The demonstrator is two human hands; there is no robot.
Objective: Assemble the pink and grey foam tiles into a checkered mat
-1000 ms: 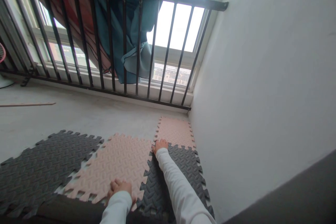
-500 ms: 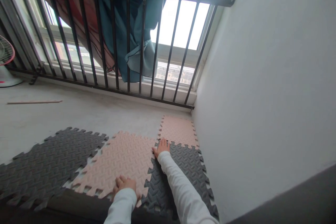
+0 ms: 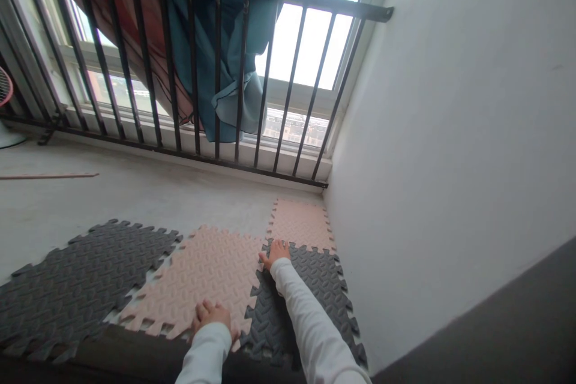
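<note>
My left hand (image 3: pixel 212 315) rests on the near edge of a pink interlocking foam mat tile (image 3: pixel 211 270), fingers bent on its top and thumb apart. Farther off, my right hand (image 3: pixel 276 253) presses down with fingers spread, at the far left corner of a dark grey foam tile (image 3: pixel 315 288), where it meets the pink one. The toothed edges of these two tiles lie against each other. Beyond the grey tile, a second pink tile (image 3: pixel 300 222) joins it along the wall. Another dark grey tile (image 3: pixel 85 279) lies to the left, with a narrow gap showing beside the pink tile.
A black metal railing (image 3: pixel 216 156) crosses in front of the window, with blue and red cloth (image 3: pixel 229 72) hanging there. The white wall (image 3: pixel 432 180) borders the right side. On the pale floor (image 3: pixel 180 192) lies a thin stick (image 3: pixel 54 176); a fan (image 3: pixel 5 87) stands far left.
The view has shifted slightly to the right. Both hands stay at nearly the same places on the tiles; the right hand's fingers look a little more bent.
</note>
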